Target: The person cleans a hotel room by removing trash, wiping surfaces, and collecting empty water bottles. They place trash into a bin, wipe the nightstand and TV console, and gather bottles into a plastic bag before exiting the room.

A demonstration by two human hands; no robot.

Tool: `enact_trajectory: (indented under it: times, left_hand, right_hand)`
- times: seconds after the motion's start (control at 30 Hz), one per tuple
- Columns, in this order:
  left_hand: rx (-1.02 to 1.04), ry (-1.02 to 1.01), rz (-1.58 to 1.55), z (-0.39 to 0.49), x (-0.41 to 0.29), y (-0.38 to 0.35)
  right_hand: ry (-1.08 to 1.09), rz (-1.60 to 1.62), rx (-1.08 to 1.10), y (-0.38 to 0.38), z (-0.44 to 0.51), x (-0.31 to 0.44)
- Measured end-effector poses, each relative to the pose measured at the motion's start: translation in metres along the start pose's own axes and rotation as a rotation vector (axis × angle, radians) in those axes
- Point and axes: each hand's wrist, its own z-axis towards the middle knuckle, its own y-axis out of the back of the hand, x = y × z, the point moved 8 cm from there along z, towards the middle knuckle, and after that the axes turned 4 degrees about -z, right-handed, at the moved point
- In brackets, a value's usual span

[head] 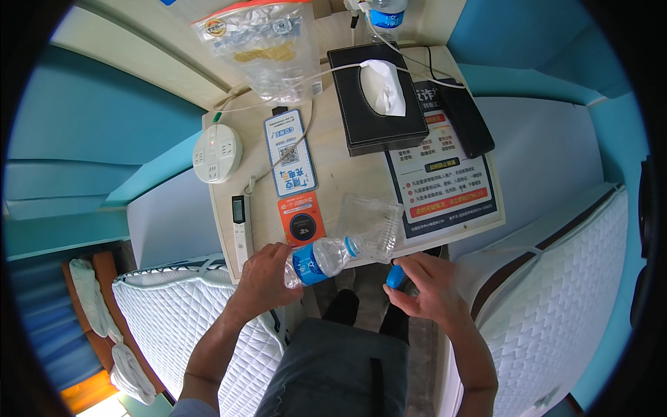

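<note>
My left hand (268,276) grips a clear plastic water bottle (331,255) with a blue label around its base end. The bottle lies tilted sideways over the table's front edge, its uncapped neck pointing right. Between the thumb and fingers of my right hand (430,286) is a blue bottle cap (395,277), held apart from the neck. Just behind the bottle's neck a clear ribbed plastic tray (371,221) sits at the front of the wooden table (333,172). Whether the bottle touches the tray, I cannot tell.
A black tissue box (378,125), a black phone-like case (464,122) and a printed notice (443,177) occupy the right side. On the left are a round white power strip (218,153), a white remote-like device (241,229) and printed cards (289,156). Behind stands a clear zip bag (271,52); cables cross the tabletop.
</note>
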Motion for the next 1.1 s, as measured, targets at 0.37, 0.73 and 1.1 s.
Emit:
enact_trajectory:
  times: [0.37, 0.73, 1.1]
  left_hand:
    - [0.115, -0.228, -0.126, -0.011, -0.004, -0.006]
    - [-0.194, -0.352, 0.110, -0.023, -0.072, 0.039]
    - [-0.590, -0.478, -0.093, 0.031, -0.141, 0.034]
  right_hand:
    - [0.236, -0.016, 0.352, -0.020, 0.043, 0.039]
    - [-0.621, 0.632, 0.201, 0.008, 0.028, 0.034]
    - [-0.869, 0.930, -0.014, 0.083, 0.009, 0.006]
